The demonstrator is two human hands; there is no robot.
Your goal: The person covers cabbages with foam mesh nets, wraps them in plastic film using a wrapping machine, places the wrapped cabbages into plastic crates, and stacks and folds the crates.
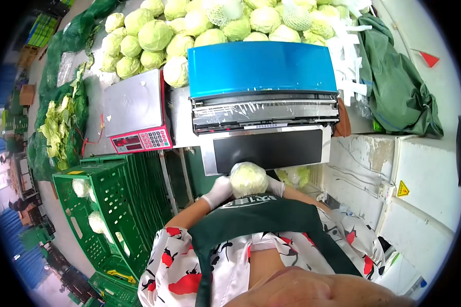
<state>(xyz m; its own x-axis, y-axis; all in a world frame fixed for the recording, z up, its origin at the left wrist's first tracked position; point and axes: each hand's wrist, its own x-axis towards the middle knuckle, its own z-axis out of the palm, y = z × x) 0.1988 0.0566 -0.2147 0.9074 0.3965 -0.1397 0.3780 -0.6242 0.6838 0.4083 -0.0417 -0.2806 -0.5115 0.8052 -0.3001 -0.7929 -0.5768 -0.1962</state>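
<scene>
A round pale-green cabbage point(249, 180), with a shiny clear film over it, is held close to my apron at the front edge of the wrapping machine point(264, 69). My left hand point(220, 191), in a white glove, grips its left side. On the other side my right hand point(275, 185), also gloved, presses against it, its fingers mostly hidden behind the cabbage. The machine has a blue lid and a dark flat plate point(269, 152) just beyond the cabbage.
Many loose cabbages point(155, 36) are heaped behind the machine. Left of it stands a red-framed scale point(134, 105). Green crates point(105, 204) holding wrapped cabbages are at lower left. Loose leaves point(59, 128) lie on green netting. A green cloth point(402, 94) hangs at right.
</scene>
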